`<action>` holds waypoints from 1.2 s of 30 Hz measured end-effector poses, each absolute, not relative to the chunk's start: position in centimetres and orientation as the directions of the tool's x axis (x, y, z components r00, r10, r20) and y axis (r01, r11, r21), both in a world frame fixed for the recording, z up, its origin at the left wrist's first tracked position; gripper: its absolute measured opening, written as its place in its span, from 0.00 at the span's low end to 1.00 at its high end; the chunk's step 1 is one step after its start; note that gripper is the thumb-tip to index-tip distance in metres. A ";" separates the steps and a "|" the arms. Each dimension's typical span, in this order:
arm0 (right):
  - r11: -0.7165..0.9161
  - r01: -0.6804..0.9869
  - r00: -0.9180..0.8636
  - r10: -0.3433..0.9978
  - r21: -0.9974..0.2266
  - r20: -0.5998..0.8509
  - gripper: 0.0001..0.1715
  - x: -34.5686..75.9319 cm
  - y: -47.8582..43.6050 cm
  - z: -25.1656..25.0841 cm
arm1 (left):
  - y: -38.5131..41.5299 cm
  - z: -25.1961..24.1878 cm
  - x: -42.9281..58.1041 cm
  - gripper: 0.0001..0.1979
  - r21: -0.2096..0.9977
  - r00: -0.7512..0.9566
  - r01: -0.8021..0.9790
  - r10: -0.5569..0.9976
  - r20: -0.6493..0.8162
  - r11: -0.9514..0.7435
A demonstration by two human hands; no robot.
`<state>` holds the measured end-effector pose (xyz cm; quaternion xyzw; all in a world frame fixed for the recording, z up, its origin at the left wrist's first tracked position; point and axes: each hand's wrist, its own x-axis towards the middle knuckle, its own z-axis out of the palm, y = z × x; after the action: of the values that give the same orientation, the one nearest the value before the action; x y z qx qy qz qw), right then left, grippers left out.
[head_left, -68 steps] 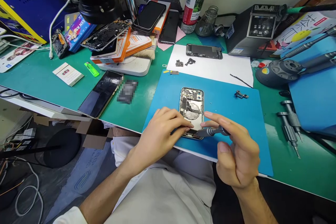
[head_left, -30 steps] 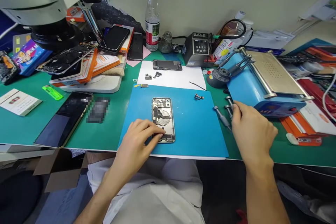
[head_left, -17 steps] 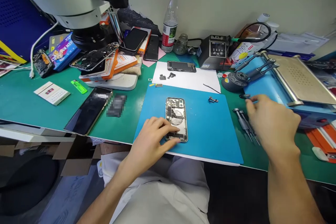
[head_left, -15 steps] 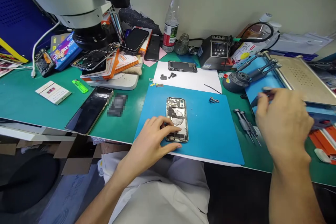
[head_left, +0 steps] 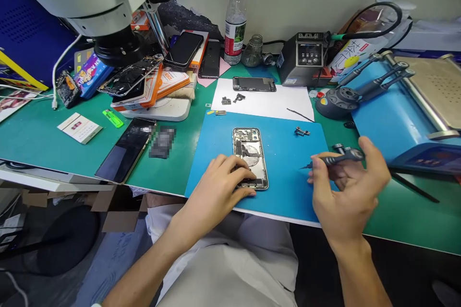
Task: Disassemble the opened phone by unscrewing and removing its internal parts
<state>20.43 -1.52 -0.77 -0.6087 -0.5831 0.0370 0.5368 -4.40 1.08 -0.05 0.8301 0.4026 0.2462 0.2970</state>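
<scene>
An opened smartphone (head_left: 257, 163) with its inner parts bared lies on the blue mat. My left hand (head_left: 225, 184) rests over its lower left part, fingers bent across it and thumb along the bottom edge, holding it in place. Between the thumb and fingers of my right hand (head_left: 347, 196) is a dark precision screwdriver (head_left: 329, 160), its thin tip pointing left above the mat, apart from the phone. Behind that hand shows the end of another screwdriver (head_left: 337, 147), the rest hidden. Small metal parts (head_left: 301, 132) sit on the mat's upper right.
A screen assembly (head_left: 254, 84) and small black parts (head_left: 238, 98) lie on white paper (head_left: 281, 105). Right are a round screwdriver stand (head_left: 336, 103) and a blue machine (head_left: 425, 153). A dark phone (head_left: 126, 151) lies left, under a microscope's (head_left: 101, 9) side.
My right hand has come left and down from beside the blue machine, and the screwdriver now points over the mat. My left hand stays on the phone. The view has shifted slightly.
</scene>
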 end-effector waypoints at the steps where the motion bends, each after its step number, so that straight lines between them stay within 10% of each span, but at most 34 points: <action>1: 0.307 0.645 0.291 0.748 -0.700 0.596 0.40 19.8 -1.6 -0.7 | 1.1 -0.1 -4.4 0.09 0.707 0.550 0.513 0.819 0.163 -0.486; 12: 0.542 0.496 -0.111 0.815 -0.679 0.569 0.38 16.4 -1.8 -1.3 | 1.1 -0.3 -4.3 0.06 0.751 0.511 0.494 0.845 0.156 -0.438; 36: 0.723 0.539 -0.286 0.639 -0.432 0.714 0.52 17.0 -1.5 -1.7 | 1.2 -0.4 -4.4 0.07 0.753 0.501 0.490 0.849 0.170 -0.439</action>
<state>17.02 -1.51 -1.69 -0.3681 -0.8000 0.0535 0.4709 -4.40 1.19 -0.41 0.8024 0.4170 0.2753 0.3263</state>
